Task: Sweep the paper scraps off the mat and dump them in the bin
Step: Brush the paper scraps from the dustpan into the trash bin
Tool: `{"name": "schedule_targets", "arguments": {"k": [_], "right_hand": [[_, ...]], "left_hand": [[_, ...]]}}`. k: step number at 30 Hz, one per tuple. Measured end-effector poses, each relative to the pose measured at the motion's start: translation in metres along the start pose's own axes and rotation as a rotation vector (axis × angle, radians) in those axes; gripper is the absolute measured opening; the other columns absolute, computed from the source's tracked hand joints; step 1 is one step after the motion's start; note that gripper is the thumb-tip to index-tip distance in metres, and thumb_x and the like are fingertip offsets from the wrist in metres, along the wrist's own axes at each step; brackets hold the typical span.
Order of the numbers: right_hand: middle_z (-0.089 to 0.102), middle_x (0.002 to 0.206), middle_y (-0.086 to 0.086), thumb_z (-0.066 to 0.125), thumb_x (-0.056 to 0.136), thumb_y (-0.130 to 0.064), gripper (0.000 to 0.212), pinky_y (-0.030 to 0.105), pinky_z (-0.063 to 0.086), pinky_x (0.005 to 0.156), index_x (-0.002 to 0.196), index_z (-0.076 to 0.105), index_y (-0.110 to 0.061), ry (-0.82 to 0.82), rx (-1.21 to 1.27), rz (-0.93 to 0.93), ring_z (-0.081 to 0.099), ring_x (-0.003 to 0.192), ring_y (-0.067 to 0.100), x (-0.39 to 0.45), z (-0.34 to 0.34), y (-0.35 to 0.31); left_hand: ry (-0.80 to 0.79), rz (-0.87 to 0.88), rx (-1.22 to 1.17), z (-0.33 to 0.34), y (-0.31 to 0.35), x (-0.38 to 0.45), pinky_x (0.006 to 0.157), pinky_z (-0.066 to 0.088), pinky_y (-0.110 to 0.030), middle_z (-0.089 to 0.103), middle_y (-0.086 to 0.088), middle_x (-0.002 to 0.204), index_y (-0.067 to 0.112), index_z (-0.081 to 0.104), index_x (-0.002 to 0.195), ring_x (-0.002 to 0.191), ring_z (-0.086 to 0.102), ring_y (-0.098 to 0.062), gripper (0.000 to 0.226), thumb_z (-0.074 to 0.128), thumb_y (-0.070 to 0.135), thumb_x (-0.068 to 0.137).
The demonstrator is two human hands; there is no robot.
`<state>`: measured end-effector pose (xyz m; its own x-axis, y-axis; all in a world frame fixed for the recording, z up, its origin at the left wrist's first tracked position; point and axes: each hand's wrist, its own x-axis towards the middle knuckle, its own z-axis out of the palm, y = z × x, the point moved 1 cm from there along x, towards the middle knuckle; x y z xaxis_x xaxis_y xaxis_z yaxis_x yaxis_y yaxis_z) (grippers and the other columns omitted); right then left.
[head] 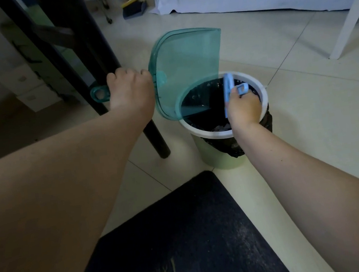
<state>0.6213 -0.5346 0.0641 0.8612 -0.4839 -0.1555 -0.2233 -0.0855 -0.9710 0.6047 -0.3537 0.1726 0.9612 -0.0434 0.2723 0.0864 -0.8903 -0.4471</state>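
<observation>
My left hand (131, 87) grips the handle of a clear teal dustpan (187, 65), tipped on edge with its lower lip over the bin's rim. The bin (213, 152) is pale green with a white ring top and a black liner; a few pale scraps (221, 127) show at its bottom. My right hand (242, 108) holds a small light-blue hand brush (230, 89) over the bin's mouth, beside the pan's open edge. The dark mat (177, 240) with a gold pattern lies on the floor at the bottom of the view, in front of the bin.
A black table leg (138, 109) stands just left of the bin, behind my left hand. A white leg (351, 19) is at the far right. A grey dustpan with yellow broom (134, 8) leans at the back by a white cloth. White boxes (28, 87) sit at left.
</observation>
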Motion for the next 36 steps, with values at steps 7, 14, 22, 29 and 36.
{"name": "schedule_targets", "arguments": {"k": [7, 14, 22, 29, 36], "right_hand": [[0.062, 0.081, 0.006, 0.039, 0.1, -0.032, 0.028, 0.034, 0.048, 0.068, 0.087, 0.053, -0.013, 0.046, 0.042, 0.048, 0.059, 0.073, 0.02, 0.003, -0.004, 0.003], [0.063, 0.081, 0.002, 0.043, 0.099, -0.033, 0.025, 0.034, 0.057, 0.076, 0.083, 0.052, -0.016, -0.024, 0.236, 0.15, 0.068, 0.074, 0.018, 0.004, -0.003, 0.004], [0.061, 0.077, -0.004, 0.04, 0.1, -0.03, 0.022, 0.03, 0.048, 0.062, 0.086, 0.053, -0.018, -0.001, 0.179, 0.088, 0.067, 0.07, 0.015, 0.001, -0.004, 0.0], [0.059, 0.07, -0.008, 0.037, 0.1, -0.033, 0.03, 0.034, 0.049, 0.068, 0.103, 0.058, -0.012, -0.018, 0.11, -0.003, 0.064, 0.062, 0.009, -0.004, -0.001, -0.003], [0.058, 0.07, -0.009, 0.036, 0.1, -0.035, 0.029, 0.036, 0.055, 0.071, 0.08, 0.052, -0.023, 0.183, 0.163, -0.054, 0.066, 0.069, 0.015, -0.006, -0.01, -0.008]], "left_hand": [[0.009, 0.014, -0.005, 0.002, 0.0, -0.002, 0.092, 0.036, -0.044, 0.055, -0.019, 0.113, 0.008, 0.052, 0.121, 0.109, 0.048, -0.035, 0.035, 0.05, 0.002, 0.086], [0.028, 0.027, -0.003, 0.003, -0.001, -0.004, 0.09, 0.036, -0.044, 0.056, -0.019, 0.11, 0.007, 0.053, 0.119, 0.107, 0.048, -0.034, 0.034, 0.049, 0.002, 0.086], [-0.008, 0.008, -0.038, 0.006, -0.003, -0.004, 0.092, 0.035, -0.044, 0.056, -0.018, 0.111, 0.007, 0.054, 0.114, 0.109, 0.048, -0.035, 0.031, 0.051, 0.0, 0.084], [-0.26, -0.106, -0.148, 0.017, -0.006, 0.002, 0.092, 0.036, -0.041, 0.057, -0.015, 0.115, 0.011, 0.058, 0.111, 0.113, 0.05, -0.034, 0.02, 0.054, 0.008, 0.091], [-0.414, -0.208, -0.355, 0.036, -0.021, 0.003, 0.084, 0.049, -0.04, 0.06, -0.013, 0.1, 0.004, 0.061, 0.107, 0.097, 0.059, -0.033, 0.025, 0.055, 0.021, 0.088]]}}
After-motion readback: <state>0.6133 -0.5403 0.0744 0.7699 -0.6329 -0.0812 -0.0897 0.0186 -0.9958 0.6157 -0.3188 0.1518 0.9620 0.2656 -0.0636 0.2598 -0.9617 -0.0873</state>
